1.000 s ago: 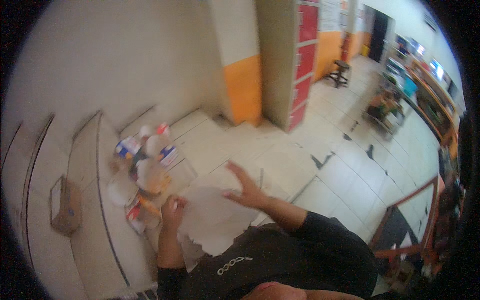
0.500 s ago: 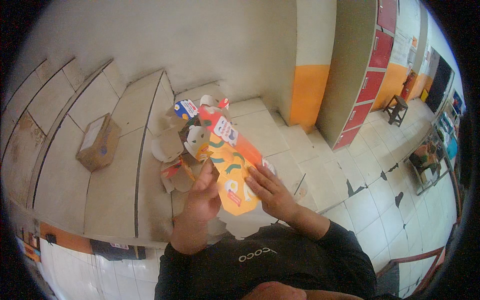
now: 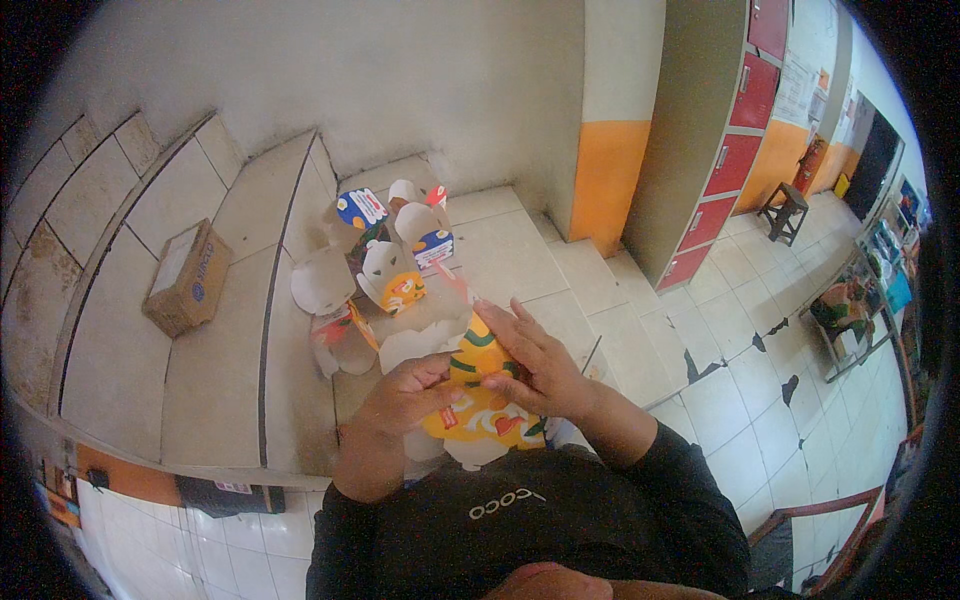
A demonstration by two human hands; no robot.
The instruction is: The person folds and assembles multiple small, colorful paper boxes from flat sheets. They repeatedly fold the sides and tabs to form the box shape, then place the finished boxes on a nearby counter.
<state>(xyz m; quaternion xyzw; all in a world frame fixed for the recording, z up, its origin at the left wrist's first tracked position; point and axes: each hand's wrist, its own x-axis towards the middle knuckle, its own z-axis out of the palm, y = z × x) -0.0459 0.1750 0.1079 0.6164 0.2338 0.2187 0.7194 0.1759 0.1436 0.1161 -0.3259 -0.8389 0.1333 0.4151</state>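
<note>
A yellow folding paper food box (image 3: 478, 362) with green squiggles and food pictures is between my hands, close to my body. My left hand (image 3: 408, 397) pinches its left side with thumb and fingers. My right hand (image 3: 540, 362) grips the right side, thumb across the printed face and fingers over the upper part. White flaps stick out at its lower end. Beyond my hands stand several opened-up paper boxes, among them an orange-and-white box (image 3: 402, 292), a blue-printed box (image 3: 361, 208) and another blue-printed box (image 3: 433, 249).
On the tiled steps to the left lies a brown cardboard carton (image 3: 187, 278). Red-doored lockers (image 3: 713, 193) rise at the far right beside an orange-and-white pillar (image 3: 612, 185). A small stool (image 3: 785, 213) stands farther off on the tiled floor.
The yellow box has been folded and turned, and its red-orange part no longer shows. Both hands have closed round it, my right hand higher up. The boxes behind are less covered now.
</note>
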